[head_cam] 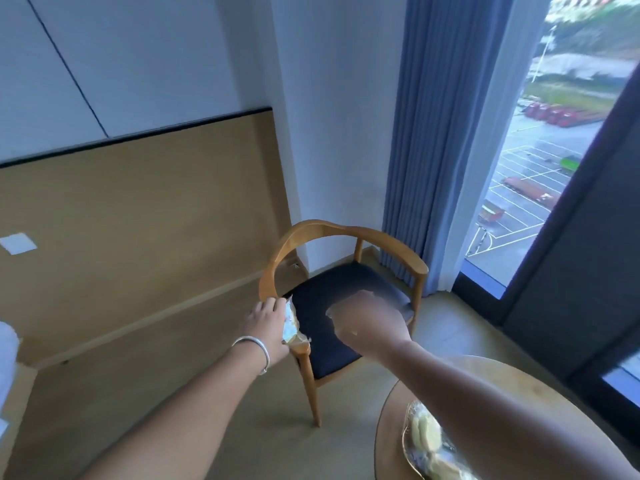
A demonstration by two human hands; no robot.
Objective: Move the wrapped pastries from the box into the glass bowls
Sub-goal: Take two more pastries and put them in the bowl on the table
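My left hand (268, 320), with a silver bangle on the wrist, is stretched out over the floor and holds a wrapped pastry (291, 323) in a shiny wrapper. My right hand (370, 320) is raised in front of the chair and blurred; something small and pale shows at its fingers, but I cannot tell what it is. A glass bowl (410, 455) with several pale wrapped pastries (427, 436) in it stands on the round wooden table (388, 431) at the bottom right, partly hidden by my right forearm. No box is in view.
A wooden armchair (346, 233) with a dark seat stands just beyond both hands. Blue curtains (433, 133) and a tall window (540, 157) fill the right side. A wooden wall panel (138, 220) runs along the left. Something white (7, 358) shows at the left edge.
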